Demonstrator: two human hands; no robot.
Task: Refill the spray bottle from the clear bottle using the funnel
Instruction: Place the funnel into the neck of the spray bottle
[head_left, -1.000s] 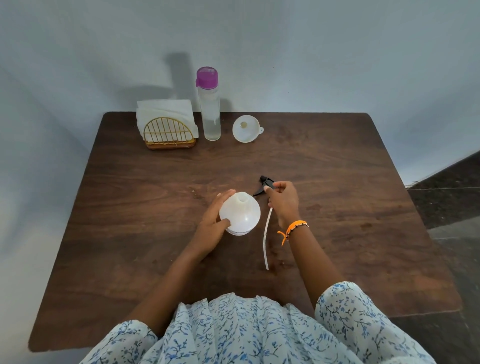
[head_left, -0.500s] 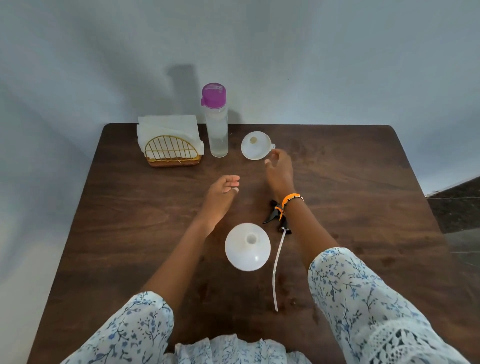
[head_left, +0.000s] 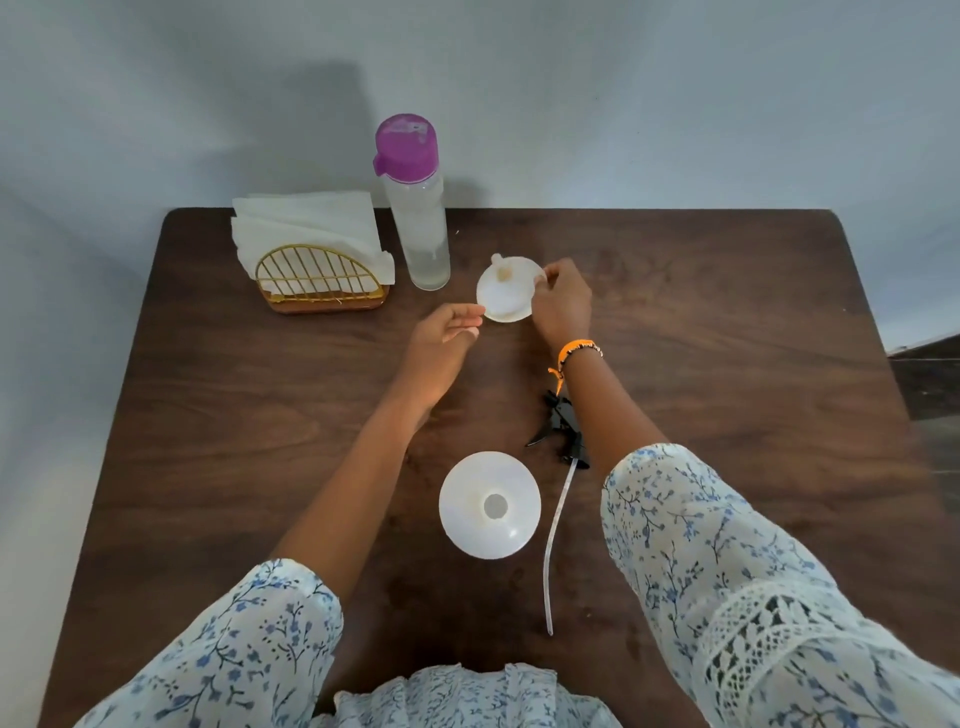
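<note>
The right hand (head_left: 561, 306) pinches the rim of the white funnel (head_left: 505, 296), tilted at 12 o'clock from the open-necked spray bottle (head_left: 489, 512) on the tabletop (head_left: 727, 338). The left hand (head_left: 441, 345), fingers relaxed, nears the funnel's edge. The clear bottle (head_left: 420, 228) stands at the funnel's 10 o'clock.

I can't read any text, brand, no. or sign anywhere in my head view. The clear bottle (head_left: 421, 228) and its purple cap (head_left: 406, 144) carry no legible label (surface looks plain, maybe just condensation). Same for the spray bottle (head_left: 489, 512), funnel (head_left: 506, 296) & napkin holder (head_left: 319, 280).
</note>
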